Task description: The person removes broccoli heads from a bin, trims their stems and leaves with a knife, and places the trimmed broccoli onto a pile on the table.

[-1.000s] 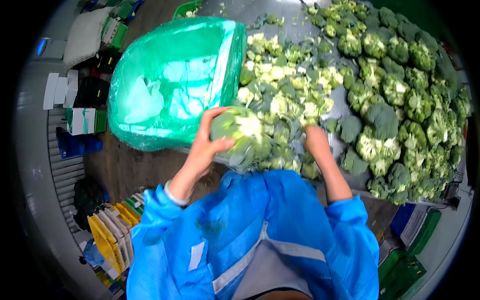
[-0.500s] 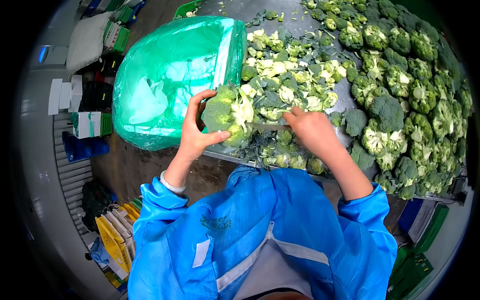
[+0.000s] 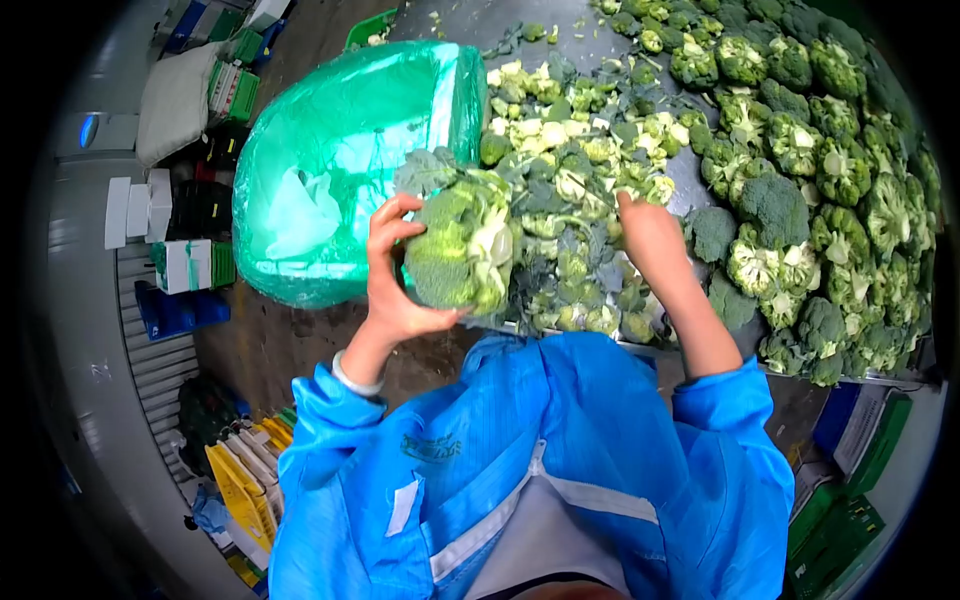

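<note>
My left hand (image 3: 390, 265) is wrapped around a broccoli head (image 3: 450, 250), thumb below and fingers behind. The pale stem side of the head faces right, and a loose leaf (image 3: 427, 170) sticks out at its top. My right hand (image 3: 648, 235) is closed, to the right of the head and apart from it, above the trimmings. The knife seen in it a moment earlier is hard to make out against them. Cut stem pieces and leaves (image 3: 565, 150) lie in a heap beyond and between my hands.
A crate lined with a green plastic bag (image 3: 300, 130) stands at the left. Whole broccoli heads (image 3: 790, 210) are piled along the right side of the metal table (image 3: 590, 40). Stacked yellow crates (image 3: 240, 490) stand on the floor at lower left.
My right hand has drawn away from the broccoli head, up and to the right; the knife blade no longer meets the stem. The head has turned slightly in my left hand, showing its cut stem.
</note>
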A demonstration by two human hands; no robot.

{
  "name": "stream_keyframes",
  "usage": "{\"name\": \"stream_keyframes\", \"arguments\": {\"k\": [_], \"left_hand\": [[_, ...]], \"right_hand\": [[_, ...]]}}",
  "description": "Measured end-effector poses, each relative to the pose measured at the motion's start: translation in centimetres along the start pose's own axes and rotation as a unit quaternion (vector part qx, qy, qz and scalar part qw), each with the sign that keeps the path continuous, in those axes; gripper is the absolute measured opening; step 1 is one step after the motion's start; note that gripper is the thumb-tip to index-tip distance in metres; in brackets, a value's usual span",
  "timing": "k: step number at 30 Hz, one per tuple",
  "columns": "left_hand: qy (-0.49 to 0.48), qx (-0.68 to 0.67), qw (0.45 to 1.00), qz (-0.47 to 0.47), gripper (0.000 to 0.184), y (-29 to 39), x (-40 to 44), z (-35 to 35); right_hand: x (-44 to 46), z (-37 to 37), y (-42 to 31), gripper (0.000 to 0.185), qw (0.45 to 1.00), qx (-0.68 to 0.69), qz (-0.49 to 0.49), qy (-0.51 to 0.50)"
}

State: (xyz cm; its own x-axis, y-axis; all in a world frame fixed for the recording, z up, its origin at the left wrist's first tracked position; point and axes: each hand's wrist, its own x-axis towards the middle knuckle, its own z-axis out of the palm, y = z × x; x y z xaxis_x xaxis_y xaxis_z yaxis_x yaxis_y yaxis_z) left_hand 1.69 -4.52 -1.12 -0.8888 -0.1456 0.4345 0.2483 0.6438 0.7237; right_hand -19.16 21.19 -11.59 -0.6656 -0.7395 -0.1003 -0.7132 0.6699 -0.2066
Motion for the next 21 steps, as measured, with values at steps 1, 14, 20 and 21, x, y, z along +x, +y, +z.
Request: {"name": "stream_keyframes", "arguments": {"k": [1, 14, 20, 21], "left_hand": [[0.009, -0.024, 1.0, -0.013, 0.1, -0.2, 0.2, 0.1], [-0.021, -0.119, 0.96, -0.254, 0.095, 1.0, 0.4, 0.8], [-0.095, -0.096, 0.957, -0.257, 0.098, 0.6, 0.4, 1.3], [-0.109, -0.117, 0.952, -0.262, 0.098, 0.9, 0.4, 1.4]], "right_hand": [[-0.3, -0.4, 0.0, 0.035, 0.996, 0.05, -0.032, 0.06], [-2.1, -6.8, -5.5, 0.036, 0.957, -0.023, -0.234, 0.168], [-2.7, -3.6, -5.5, 0.033, 0.979, -0.081, -0.131, 0.13], [-1.6, -2.1, -3.5, 0.032, 0.99, -0.069, -0.052, 0.112]]}}
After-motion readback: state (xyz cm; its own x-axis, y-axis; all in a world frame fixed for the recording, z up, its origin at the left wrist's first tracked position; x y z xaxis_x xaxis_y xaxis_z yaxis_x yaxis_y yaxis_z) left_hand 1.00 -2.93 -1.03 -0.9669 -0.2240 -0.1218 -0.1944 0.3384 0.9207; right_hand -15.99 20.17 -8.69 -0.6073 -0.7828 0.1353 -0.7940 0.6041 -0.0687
